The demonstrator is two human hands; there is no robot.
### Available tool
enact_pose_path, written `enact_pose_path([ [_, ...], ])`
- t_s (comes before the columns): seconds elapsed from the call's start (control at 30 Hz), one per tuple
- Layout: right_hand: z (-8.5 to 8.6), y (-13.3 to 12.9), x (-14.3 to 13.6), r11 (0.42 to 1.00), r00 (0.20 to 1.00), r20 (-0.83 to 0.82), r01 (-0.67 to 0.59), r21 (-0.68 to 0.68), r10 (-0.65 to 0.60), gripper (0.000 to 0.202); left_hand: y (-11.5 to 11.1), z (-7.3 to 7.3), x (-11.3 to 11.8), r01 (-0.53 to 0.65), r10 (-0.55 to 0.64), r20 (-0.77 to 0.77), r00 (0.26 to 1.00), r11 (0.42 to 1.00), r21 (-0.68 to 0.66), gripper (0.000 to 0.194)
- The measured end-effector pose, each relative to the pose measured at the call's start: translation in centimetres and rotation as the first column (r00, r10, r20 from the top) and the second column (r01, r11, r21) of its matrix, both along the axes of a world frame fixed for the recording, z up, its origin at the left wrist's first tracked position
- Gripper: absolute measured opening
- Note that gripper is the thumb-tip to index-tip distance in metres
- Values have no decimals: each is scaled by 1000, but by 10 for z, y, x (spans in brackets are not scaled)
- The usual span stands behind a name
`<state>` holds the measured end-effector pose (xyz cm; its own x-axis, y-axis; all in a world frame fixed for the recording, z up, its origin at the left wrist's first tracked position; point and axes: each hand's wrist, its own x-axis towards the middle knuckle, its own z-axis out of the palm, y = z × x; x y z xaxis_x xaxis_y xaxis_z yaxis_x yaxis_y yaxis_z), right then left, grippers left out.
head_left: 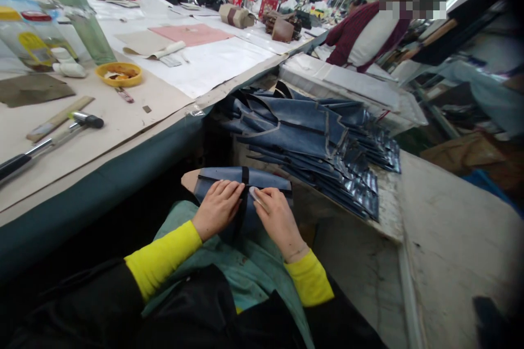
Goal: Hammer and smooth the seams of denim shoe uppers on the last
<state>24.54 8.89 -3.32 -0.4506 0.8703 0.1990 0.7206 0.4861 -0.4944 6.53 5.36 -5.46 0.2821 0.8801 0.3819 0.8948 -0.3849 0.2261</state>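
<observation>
A dark blue leather-like panel (266,177) with black strips crossing it lies over my lap, on a green apron (254,275). A tan piece (190,180) shows at its left end. My left hand (219,208) holds the panel, its fingers bent and the fingertips by the crossing of the strips. Just to the right, my right hand (280,219) grips a small whitish tool with a rounded end (254,192); its exact kind I cannot make out. The tool's tip is close to the black strip. The panel's lower part is partly hidden by my hands.
Stacked blue panels (303,125) lie on a board at my right. On the table at left are a hammer (88,119), a wooden stick (61,118), a yellow dish (118,74), a green bottle (84,24) and jars. A person in maroon (354,32) stands beyond.
</observation>
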Motion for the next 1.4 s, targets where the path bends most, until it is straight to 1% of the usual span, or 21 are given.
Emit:
enact_pose_path([
  [0.1,3,9,7,994,997,-44,-62,-85,58,32,-5,-4,-3,-15,15,0,1000,1000,-3,41],
  [0.23,8,22,12,960,988,-92,-142,-239,123,30,-10,-7,-3,-22,22,5,1000,1000,-7,41],
  [0.3,12,28,12,940,986,-90,-163,-299,142,30,-11,-8,-3,-27,27,5,1000,1000,2,41],
  [0.4,17,38,13,920,982,-51,-190,-343,184,30,-13,-8,-4,-41,41,-4,999,999,13,41],
  [0.53,24,47,13,899,958,8,-265,-350,285,31,-14,-8,-5,-55,55,-19,998,998,3,41],
  [0.63,28,50,10,900,939,80,-293,-322,334,31,-14,-7,-6,-42,42,-28,999,999,-2,40],
  [0.73,31,52,7,908,927,156,-281,-309,340,30,-14,-5,-8,-51,51,-24,998,999,3,38],
  [0.93,35,57,4,892,910,200,-279,-356,364,34,-8,6,-10,-121,122,9,993,992,-31,24],
  [1.07,37,58,3,887,905,213,-274,-371,369,34,0,16,-9,-176,173,-52,984,982,-74,17],
  [1.17,37,57,4,892,908,214,-268,-365,360,34,6,22,-6,-196,188,-100,977,977,-78,16],
  [1.3,35,55,5,893,919,193,-256,-369,343,35,9,25,1,-147,141,-92,986,987,-64,15],
  [1.4,32,54,6,891,930,162,-251,-379,330,35,7,21,3,-85,82,-46,996,994,-62,20],
])
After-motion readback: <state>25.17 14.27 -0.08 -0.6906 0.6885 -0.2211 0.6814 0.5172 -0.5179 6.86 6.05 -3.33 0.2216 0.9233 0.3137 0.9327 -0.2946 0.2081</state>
